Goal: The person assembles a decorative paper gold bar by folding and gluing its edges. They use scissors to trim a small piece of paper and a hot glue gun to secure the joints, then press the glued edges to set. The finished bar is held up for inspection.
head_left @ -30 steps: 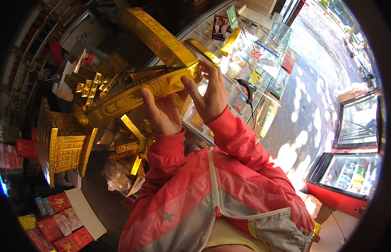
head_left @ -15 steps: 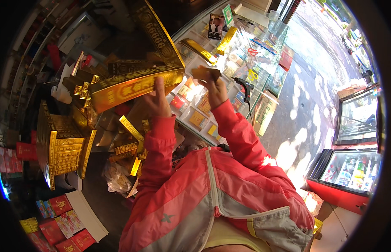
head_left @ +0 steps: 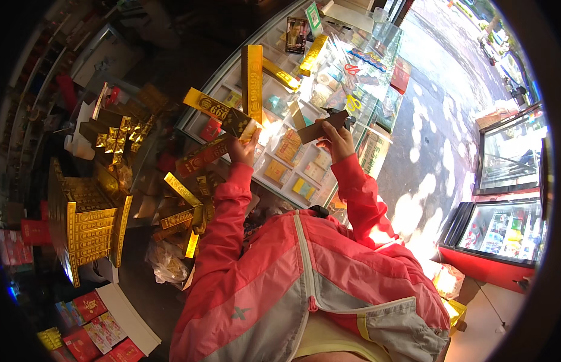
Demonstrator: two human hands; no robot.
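Observation:
My left hand point(head_left: 245, 148) is closed on the near corner of a folded gold cardboard frame point(head_left: 252, 84), whose embossed strips stick out in several directions over the glass counter. To its right, my right hand point(head_left: 339, 142) pinches a folded piece of brown cardboard point(head_left: 321, 128), its plain side showing. The two pieces are apart. Just beyond the right hand, a black glue gun point(head_left: 332, 111) lies on the counter, mostly covered by the cardboard and fingers. More gold strips point(head_left: 182, 188) lie in a loose pile below and left of my left hand.
The glass counter point(head_left: 223, 90) holds small boxes in compartments, yellow scissors point(head_left: 353, 104), red scissors point(head_left: 351, 69) and gold pieces. At left stand a stacked gold cardboard structure point(head_left: 93, 232) and shiny gold packets point(head_left: 116, 140). Red packets point(head_left: 90, 306) lie lower left; a glass-fronted cabinet point(head_left: 500, 232) stands right.
The gold cardboard frame has been turned and swung right, now over the counter with its strips pointing differently. My right hand has moved right and nearer with the brown cardboard, covering the glue gun.

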